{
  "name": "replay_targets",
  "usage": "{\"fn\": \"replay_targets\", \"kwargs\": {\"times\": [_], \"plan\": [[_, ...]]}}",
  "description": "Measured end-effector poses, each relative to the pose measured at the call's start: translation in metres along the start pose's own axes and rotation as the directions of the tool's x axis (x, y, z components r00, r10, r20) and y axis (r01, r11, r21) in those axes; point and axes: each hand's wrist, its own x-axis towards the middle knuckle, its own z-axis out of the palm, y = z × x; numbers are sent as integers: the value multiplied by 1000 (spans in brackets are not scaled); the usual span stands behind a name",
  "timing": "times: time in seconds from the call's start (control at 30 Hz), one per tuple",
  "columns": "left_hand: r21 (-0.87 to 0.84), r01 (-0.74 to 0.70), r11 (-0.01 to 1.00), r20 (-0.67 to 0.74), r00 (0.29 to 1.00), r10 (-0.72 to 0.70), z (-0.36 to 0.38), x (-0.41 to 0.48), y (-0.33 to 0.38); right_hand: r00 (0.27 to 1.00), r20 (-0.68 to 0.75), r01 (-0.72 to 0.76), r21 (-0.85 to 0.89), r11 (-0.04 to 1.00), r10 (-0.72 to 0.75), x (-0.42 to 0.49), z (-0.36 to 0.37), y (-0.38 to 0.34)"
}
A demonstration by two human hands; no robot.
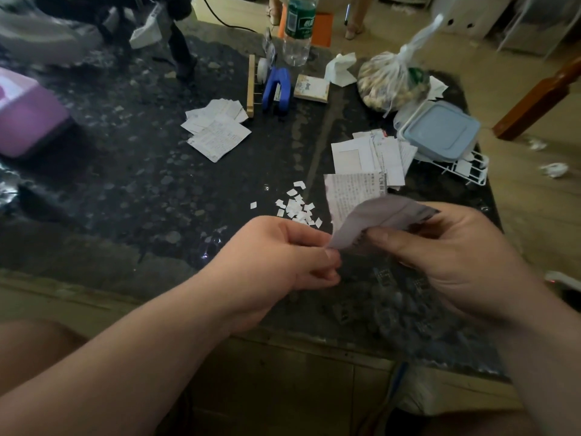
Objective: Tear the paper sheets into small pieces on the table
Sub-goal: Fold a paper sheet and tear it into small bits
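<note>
- We see a dark table (pixel 125 184).
- Our right hand (pixel 446 256) and left hand (pixel 283 253) hold a printed sheet (pixel 355 202) above its near edge, fingers pinching the lower corner.
- Small scraps (pixel 298 209) lie just beyond.

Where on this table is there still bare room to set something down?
The widest bare patch lies between the pink box and the left paper stack. The near edge by the left hand is also free. The far right is crowded around the lidded container and bag.
</note>
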Motion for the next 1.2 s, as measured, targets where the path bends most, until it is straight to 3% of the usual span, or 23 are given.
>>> {"fn": "replay_targets", "kwargs": {"times": [0.1, 0.33, 0.6, 0.83, 0.97, 1.2], "plan": [[409, -158, 899, -33, 982, 187, -2, 0, -4, 994, -76, -66, 179, 982, 80, -1, 2, 0], [567, -197, 799, 80, 979, 185, 3, -6, -1, 985, -150, -43, 247, 968, 82, -2, 10, -5], [566, -225, 793, 198, 971, 134, -1, -6, -6, 957, -291, 19, 124, 992, 18, -7, 16, 0], [303, -412, 859, 58, 908, 415, 7, -3, -18, 934, -355, 33, -52, 998, -49, -9, 24, 1], [318, -476, 820, 42, 871, 489, 12, -7, -14, 919, -370, 83, -159, 984, -137, -9, 30, 2], [336, -498, 799, 19, 852, 523, 18, -7, -17, 901, -408, 114, -108, 988, -148, -7, 37, 2]]}}
